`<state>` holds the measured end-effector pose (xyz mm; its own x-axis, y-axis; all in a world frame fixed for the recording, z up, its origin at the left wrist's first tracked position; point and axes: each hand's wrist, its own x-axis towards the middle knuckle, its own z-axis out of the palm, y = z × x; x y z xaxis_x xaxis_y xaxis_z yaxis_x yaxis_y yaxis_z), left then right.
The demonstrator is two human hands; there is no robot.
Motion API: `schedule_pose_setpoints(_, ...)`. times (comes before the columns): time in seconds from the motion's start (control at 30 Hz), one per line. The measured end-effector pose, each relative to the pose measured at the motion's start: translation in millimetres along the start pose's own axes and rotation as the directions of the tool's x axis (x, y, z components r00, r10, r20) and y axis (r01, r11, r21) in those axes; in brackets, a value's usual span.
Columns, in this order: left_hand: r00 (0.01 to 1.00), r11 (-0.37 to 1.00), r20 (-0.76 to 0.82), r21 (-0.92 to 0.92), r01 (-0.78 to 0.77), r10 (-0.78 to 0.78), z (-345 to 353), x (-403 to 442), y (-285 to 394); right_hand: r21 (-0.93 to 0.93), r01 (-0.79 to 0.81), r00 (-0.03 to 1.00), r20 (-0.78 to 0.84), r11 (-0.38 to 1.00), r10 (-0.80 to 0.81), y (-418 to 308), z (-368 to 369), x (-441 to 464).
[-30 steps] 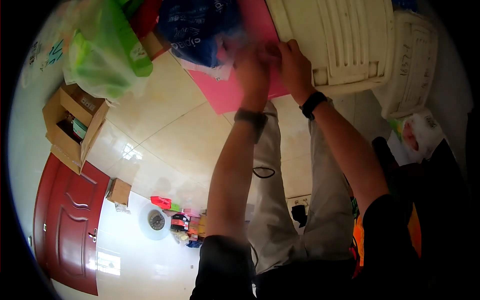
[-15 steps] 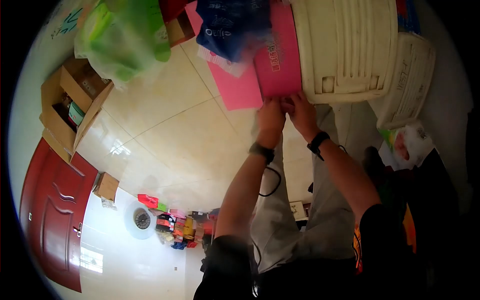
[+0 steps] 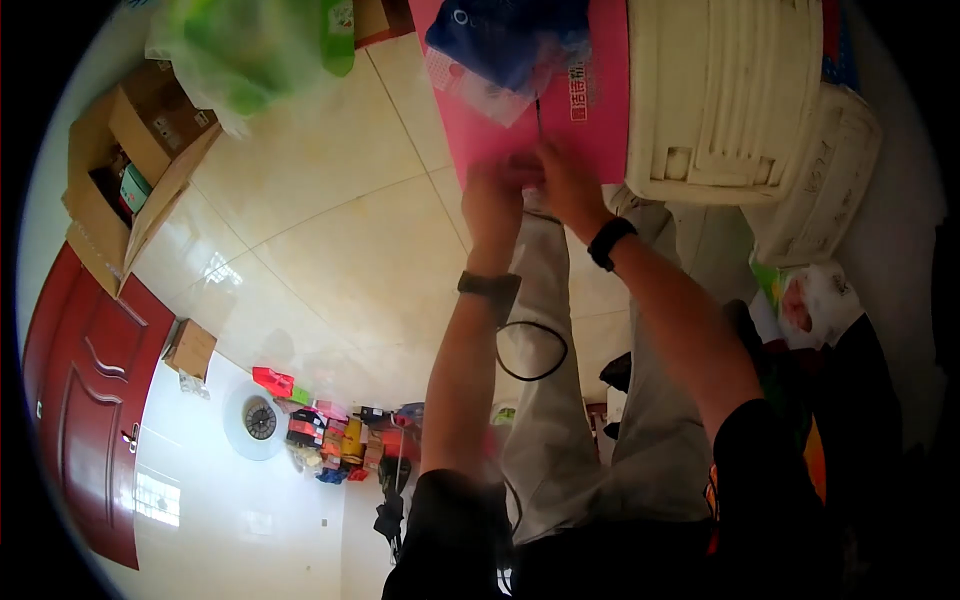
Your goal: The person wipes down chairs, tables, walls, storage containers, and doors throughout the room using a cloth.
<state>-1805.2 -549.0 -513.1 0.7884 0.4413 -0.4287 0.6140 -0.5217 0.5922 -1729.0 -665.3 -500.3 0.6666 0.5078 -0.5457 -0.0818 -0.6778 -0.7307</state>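
A pink box or board [image 3: 600,140] with printed characters lies in front of me, and a blue plastic bag [image 3: 505,40] rests on its upper part. Below the bag is a crumpled whitish-pink wrapper [image 3: 475,92]. My left hand [image 3: 494,200] is at the near edge of the pink surface, fingers closed around something small and pinkish that I cannot make out. Beside it, my right hand [image 3: 572,188] is closed, with a thin dark item sticking up at its fingertips. Both wrists wear dark bands.
Cream plastic crates [image 3: 715,110] stand to the right, near a patterned packet [image 3: 815,305]. At the upper left are a green bag [image 3: 250,60] and an open cardboard box [image 3: 140,125]. A red door [image 3: 90,370] and a colourful pile [image 3: 335,435] are farther off.
The pink surface first straightened as the view turned. My hands drew back to its near edge, then moved slightly up and left over it. The thin dark item now shows at my right fingertips.
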Motion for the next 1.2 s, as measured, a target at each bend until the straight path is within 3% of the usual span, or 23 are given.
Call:
schedule_pose_setpoints(0.03, 1.000, 0.999, 0.007, -0.026, 0.028, -0.028, 1, 3, 10, 0.062, -0.046, 0.999, -0.020, 0.997, 0.047, -1, -7, -1)
schedule_pose_setpoints(0.17, 0.994, 0.996, 0.067, -0.027, 0.082, -0.080, 43, 1, -7, -0.077, -0.086, 0.987, -0.145, 0.993, 0.074, 5, -17, -8)
schedule_pose_setpoints(0.23, 0.962, 0.988, 0.233, -0.024, 0.153, -0.143, 35, 0, 9, -0.160, -0.114, 0.977, -0.196, 0.981, 0.082, 27, -6, -14)
schedule_pose_setpoints(0.27, 0.934, 0.982, 0.311, -0.015, 0.188, -0.174, 27, -2, 16, -0.202, -0.143, 0.982, -0.147, 0.969, 0.115, 29, -5, -20)
schedule_pose_setpoints(0.37, 0.838, 0.996, 0.539, 0.022, 0.088, -0.086, 7, -23, 18, -0.260, -0.216, 0.974, 0.014, 0.941, 0.228, 31, -9, -54)
schedule_pose_setpoints(0.43, 0.827, 0.995, 0.561, -0.059, 0.080, -0.033, 9, -48, 5, -0.222, -0.189, 0.975, 0.075, 0.956, 0.210, 27, -18, -81)
schedule_pose_setpoints(0.47, 0.838, 0.998, 0.546, 0.056, -0.041, 0.004, -26, -55, 34, -0.212, -0.137, 0.986, 0.068, 0.968, 0.154, 17, -25, -94)
schedule_pose_setpoints(0.53, 0.827, 0.999, 0.560, 0.028, 0.040, -0.049, -49, -75, 51, -0.178, -0.135, 0.981, 0.115, 0.975, 0.157, -21, -51, -114)
schedule_pose_setpoints(0.67, 0.898, 0.997, 0.435, -0.061, -0.051, 0.072, -128, -102, 118, -0.157, -0.051, 0.996, 0.060, 0.986, 0.061, -91, -99, -147)
schedule_pose_setpoints(0.87, 0.908, 0.966, 0.342, 0.002, -0.258, 0.242, -239, -142, 196, -0.017, 0.086, 0.996, -0.026, 0.996, -0.086, -192, -148, -201)
schedule_pose_setpoints(0.97, 0.911, 0.942, 0.252, -0.010, -0.335, 0.326, -296, -172, 219, -0.031, 0.192, 0.980, -0.054, 0.981, -0.194, -253, -163, -231)
schedule_pose_setpoints(1.07, 0.926, 0.934, 0.125, -0.008, -0.357, 0.355, -355, -208, 233, 0.004, 0.340, 0.940, -0.036, 0.940, -0.340, -325, -176, -267)
schedule_pose_setpoints(1.2, 0.912, 0.905, -0.023, -0.119, -0.409, 0.409, -424, -242, 236, -0.090, 0.533, 0.842, -0.049, 0.842, -0.538, -388, -170, -281)
